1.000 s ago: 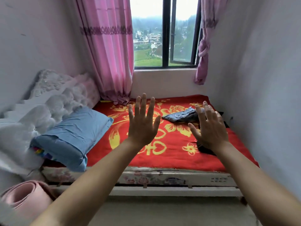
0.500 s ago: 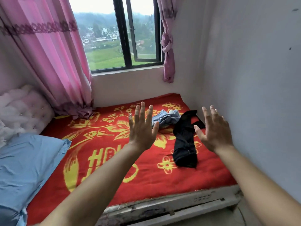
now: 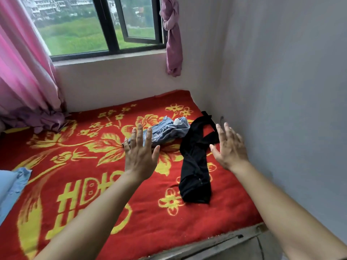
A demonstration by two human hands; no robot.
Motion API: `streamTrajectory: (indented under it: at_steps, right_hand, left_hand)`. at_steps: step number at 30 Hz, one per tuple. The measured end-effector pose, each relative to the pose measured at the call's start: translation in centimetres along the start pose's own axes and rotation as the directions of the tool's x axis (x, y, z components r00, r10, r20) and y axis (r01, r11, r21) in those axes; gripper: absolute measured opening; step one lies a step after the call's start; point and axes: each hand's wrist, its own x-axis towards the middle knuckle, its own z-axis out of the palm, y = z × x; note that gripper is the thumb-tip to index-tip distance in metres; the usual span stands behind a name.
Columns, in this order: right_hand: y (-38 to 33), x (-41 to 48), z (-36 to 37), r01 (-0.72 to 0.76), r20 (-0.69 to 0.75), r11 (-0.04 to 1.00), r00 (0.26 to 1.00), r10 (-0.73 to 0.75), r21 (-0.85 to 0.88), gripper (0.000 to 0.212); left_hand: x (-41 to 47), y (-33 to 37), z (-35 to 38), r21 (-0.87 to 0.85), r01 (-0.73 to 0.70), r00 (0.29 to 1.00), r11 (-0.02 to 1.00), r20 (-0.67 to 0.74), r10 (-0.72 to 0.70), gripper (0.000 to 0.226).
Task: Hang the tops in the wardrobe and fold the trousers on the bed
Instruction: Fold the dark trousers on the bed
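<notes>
On the bed (image 3: 216, 243), near the far corner by the wall (image 3: 281, 91), lie two pieces of clothing. One is a pair of blue jeans (image 3: 165, 130), all crumpled in a heap. The other is a long black garment (image 3: 195, 166), bunched up, and what kind of clothing it is cannot be told. It runs from the corner toward the near edge of the bed. The top of the black garment touches the jeans on their right side.

The person's two hands are held up over the clothes. The left hand (image 3: 139, 156) shows in front of the near end of the jeans. Its fingers (image 3: 139, 132) are straight and spread wide, and it holds nothing. The right hand (image 3: 230, 149) is close to the wall, in front of the top part of the black garment. Its fingers (image 3: 226, 132) are spread out too, with nothing in them.

The clothes lie on a red blanket (image 3: 150, 212) with big yellow flowers and yellow signs on it. A blue pillow (image 3: 9, 184) peeks in at the left edge. Behind the bed there is a window (image 3: 105, 25) with a dark frame, and green land shows through the glass. A pink curtain (image 3: 24, 72) hangs down on the left, and its end rests on the blanket. On the right a purple curtain (image 3: 173, 44) is tied in a knot.
</notes>
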Motion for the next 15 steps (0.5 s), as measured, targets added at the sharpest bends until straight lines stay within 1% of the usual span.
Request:
streamTrajectory:
  at_steps: [3, 5, 7, 11, 15]
  right_hand:
    - [0.8, 1.0, 4.1, -0.059, 0.078, 0.998, 0.995, 0.062, -0.036, 0.081]
    - [1.6, 1.3, 6.7, -0.095, 0.133, 0.993, 0.986, 0.103, -0.07, 0.081]
    - [2.6, 1.5, 9.1, -0.137, 0.174, 0.986, 0.973, 0.152, -0.094, 0.081]
    - [4.2, 0.3, 14.4, -0.243, 0.293, 0.964, 0.919, 0.263, -0.103, 0.082]
    - [6.1, -1.9, 20.6, -0.284, 0.427, 0.953, 0.852, 0.303, -0.11, 0.08]
  left_hand:
    - [2.2, -1.6, 4.7, -0.027, -0.007, 0.998, 1.0, 0.062, 0.009, 0.068]
    - [3.4, -2.3, 7.8, -0.054, -0.009, 0.992, 0.999, 0.126, 0.016, 0.071]
    - [4.1, -2.7, 11.1, -0.067, -0.03, 0.982, 0.997, 0.187, 0.042, 0.07]
    - [4.6, -2.6, 17.9, -0.117, -0.06, 0.954, 0.991, 0.285, 0.092, 0.068]
    - [3.7, -0.9, 24.8, -0.15, -0.075, 0.916, 0.986, 0.38, 0.127, 0.065]
